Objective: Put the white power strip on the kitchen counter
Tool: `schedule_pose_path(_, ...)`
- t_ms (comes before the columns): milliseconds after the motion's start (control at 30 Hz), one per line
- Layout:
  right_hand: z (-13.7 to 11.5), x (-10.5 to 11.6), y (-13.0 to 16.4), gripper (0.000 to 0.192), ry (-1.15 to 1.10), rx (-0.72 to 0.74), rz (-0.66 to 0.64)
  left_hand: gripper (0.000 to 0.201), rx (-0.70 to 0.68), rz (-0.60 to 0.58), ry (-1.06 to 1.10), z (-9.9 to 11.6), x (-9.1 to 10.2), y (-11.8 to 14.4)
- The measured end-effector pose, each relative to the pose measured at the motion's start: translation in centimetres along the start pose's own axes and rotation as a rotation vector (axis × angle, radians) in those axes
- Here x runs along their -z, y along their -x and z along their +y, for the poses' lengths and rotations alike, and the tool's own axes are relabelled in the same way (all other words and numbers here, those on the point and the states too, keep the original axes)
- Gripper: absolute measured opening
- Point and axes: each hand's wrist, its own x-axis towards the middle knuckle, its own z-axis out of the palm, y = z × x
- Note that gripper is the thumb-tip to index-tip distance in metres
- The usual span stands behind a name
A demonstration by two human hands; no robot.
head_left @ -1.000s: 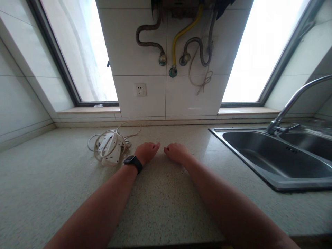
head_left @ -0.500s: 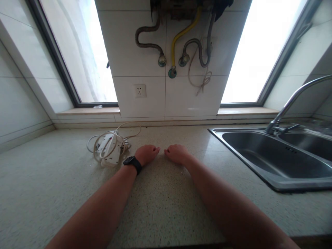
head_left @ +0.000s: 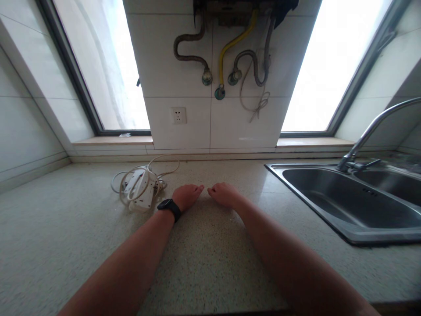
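My left hand (head_left: 188,196), with a black watch (head_left: 169,209) on its wrist, rests on the speckled countertop (head_left: 204,263). Its fingers are curled into a fist, thumb side toward the other hand. Facing it across a narrow gap is my right hand (head_left: 224,195), also closed in a fist on the counter. Nothing shows in either hand, and the two do not touch. Just left of my left hand lies a white power strip (head_left: 143,193) with its pale cord looped around it.
A steel double sink (head_left: 329,197) with a curved faucet (head_left: 368,127) is set into the counter at right. On the tiled wall are a socket (head_left: 179,115), a yellow hose (head_left: 221,66) and grey flexible hoses (head_left: 184,58) below a dark appliance (head_left: 230,11). Windows flank them.
The gap between my two fists has narrowed slightly. The view has shifted a little; the power strip lies as before.
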Motion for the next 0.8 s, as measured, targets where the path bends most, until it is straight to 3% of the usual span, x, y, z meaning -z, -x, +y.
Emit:
schedule_pose_path(267, -0.12, -0.09, 0.27, 0.055, 0.086, 0.087, -0.001, 0.072, 0.003, 0.029, 0.06, -0.39, -0.1, -0.08)
schedule_pose_path(800, -0.25, 0.32, 0.82, 0.05, 0.09, 0.08, -0.046, 0.06, -0.021, 0.023, 0.026, -0.62, -0.25, -0.26)
